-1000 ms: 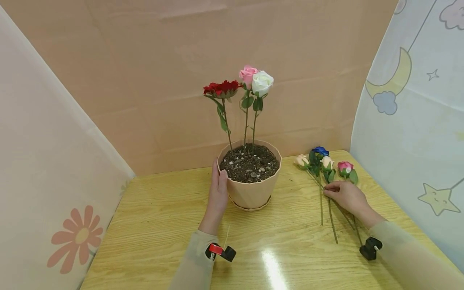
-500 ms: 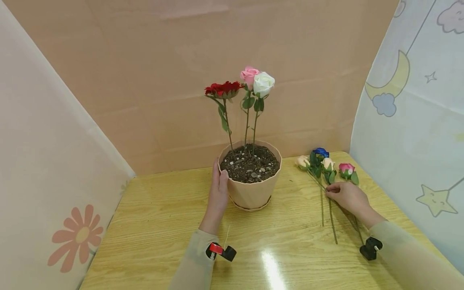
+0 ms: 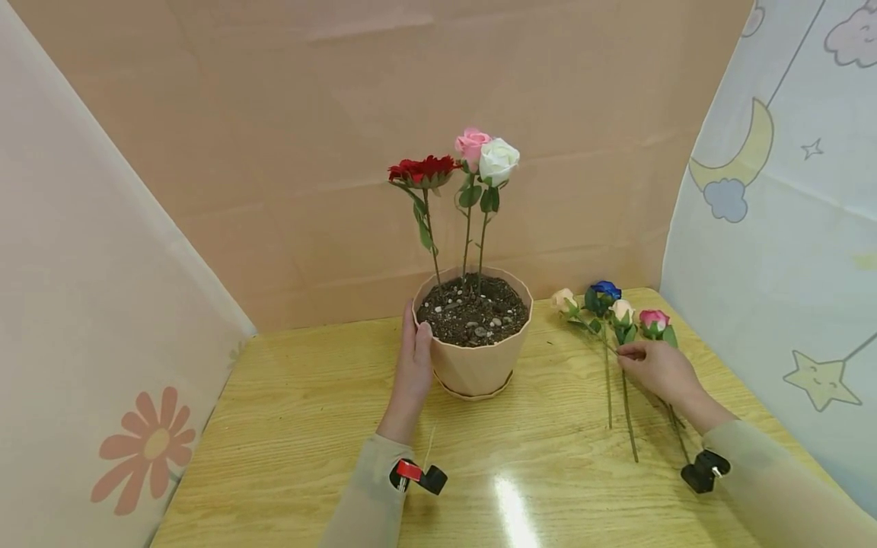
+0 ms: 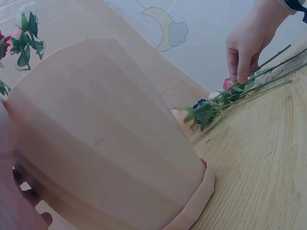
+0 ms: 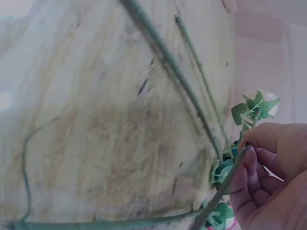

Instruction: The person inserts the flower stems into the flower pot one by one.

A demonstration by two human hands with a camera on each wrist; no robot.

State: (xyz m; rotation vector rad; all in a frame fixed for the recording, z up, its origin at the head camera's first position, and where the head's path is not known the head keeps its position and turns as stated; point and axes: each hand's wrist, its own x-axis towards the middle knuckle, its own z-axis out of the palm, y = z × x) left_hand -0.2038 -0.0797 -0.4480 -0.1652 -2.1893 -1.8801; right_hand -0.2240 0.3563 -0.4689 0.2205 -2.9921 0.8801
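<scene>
A pale peach flower pot full of dark soil and pebbles stands on a matching saucer. Upright in it are a red flower, a pink rose and a white rose. My left hand rests against the pot's left side, fingers extended along the wall. On the right, my right hand pinches the stem of a cream rose between thumb and fingertips; its bloom tops the stem in the right wrist view. Beside it lie a blue rose, another cream rose and a deep-pink rose.
The wooden table ends at a peach cloth backdrop. White printed cloths hang at the left and right. Loose stems cross one another under and around my right hand.
The cream rose in my right hand has shifted slightly left and away from the blue rose, its stem tilting flatter. My left hand and the pot stay in place.
</scene>
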